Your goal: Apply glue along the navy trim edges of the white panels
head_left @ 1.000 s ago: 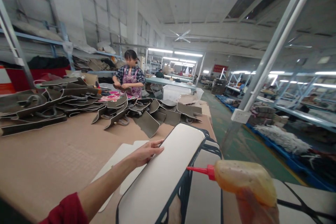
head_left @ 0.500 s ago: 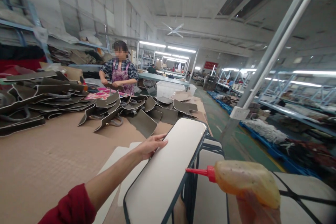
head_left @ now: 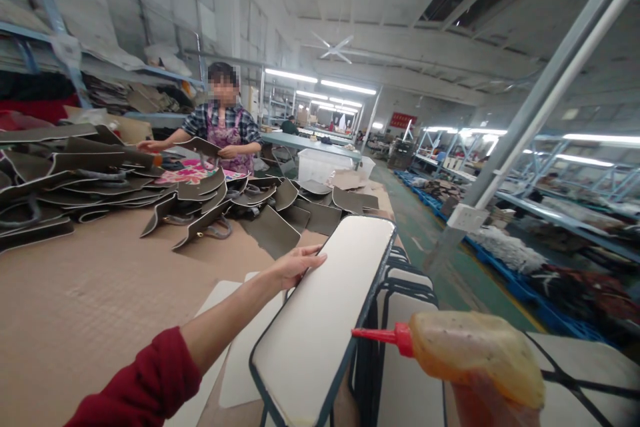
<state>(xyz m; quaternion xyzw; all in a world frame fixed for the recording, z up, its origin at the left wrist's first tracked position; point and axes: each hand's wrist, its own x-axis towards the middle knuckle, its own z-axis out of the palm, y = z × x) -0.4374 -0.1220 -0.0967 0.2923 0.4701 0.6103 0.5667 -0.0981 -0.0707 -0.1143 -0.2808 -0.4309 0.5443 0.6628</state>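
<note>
My left hand (head_left: 299, 265) grips the left edge of a long white panel (head_left: 327, 310) with rounded corners and a dark edge band, thumb on top and the other fingers mostly hidden beneath. The panel is tilted up off the table. My right hand (head_left: 493, 397) is wrapped round a soft plastic glue bottle (head_left: 475, 353) holding amber liquid. Its red nozzle (head_left: 380, 335) points left, with the tip at the panel's right edge. Under and beside the panel, several similar dark-edged white panels (head_left: 407, 353) are stacked.
Olive-brown bag pieces (head_left: 200, 207) are heaped along the far side of the cardboard-covered table (head_left: 100, 293). Behind them a co-worker (head_left: 223, 123) handles one piece. White sheets (head_left: 245, 360) lie under my left forearm. A metal post (head_left: 480, 193) rises at the right, beside the aisle.
The panel and my left hand have shifted slightly right in view. The nozzle tip sits a little lower along the panel's right edge. The co-worker's arms have spread apart.
</note>
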